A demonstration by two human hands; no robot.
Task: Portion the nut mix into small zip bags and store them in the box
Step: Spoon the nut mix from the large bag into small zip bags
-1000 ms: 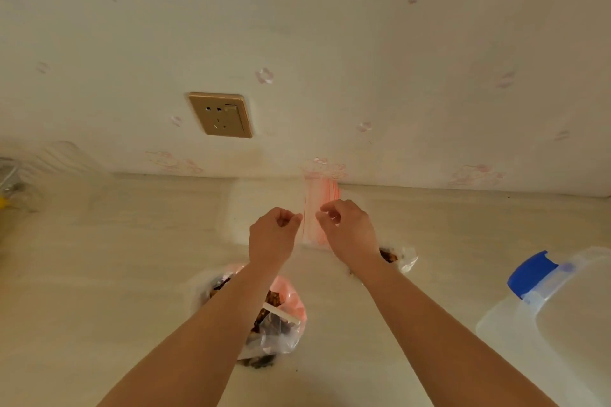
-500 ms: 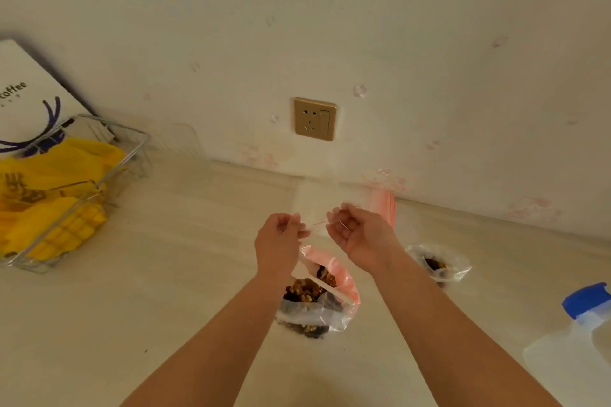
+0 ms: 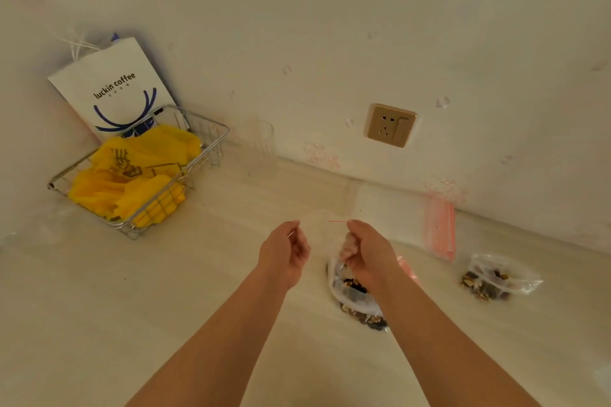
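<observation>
My left hand and my right hand hold an empty clear small zip bag with a red seal line stretched between them, each pinching one top corner above the counter. Under my right wrist lies the big open bag of nut mix, partly hidden by my arm. A filled small zip bag lies to the right. A stack of empty zip bags with red strips lies by the wall.
A wire basket with yellow bags stands at the back left, and a white paper coffee bag leans on the wall behind it. A clear glass stands next to the basket. A wall socket sits above the counter.
The view has swung left, bringing the basket and the paper bag into sight and the plastic box out. My hands have drawn apart, pulling the small bag wider.
</observation>
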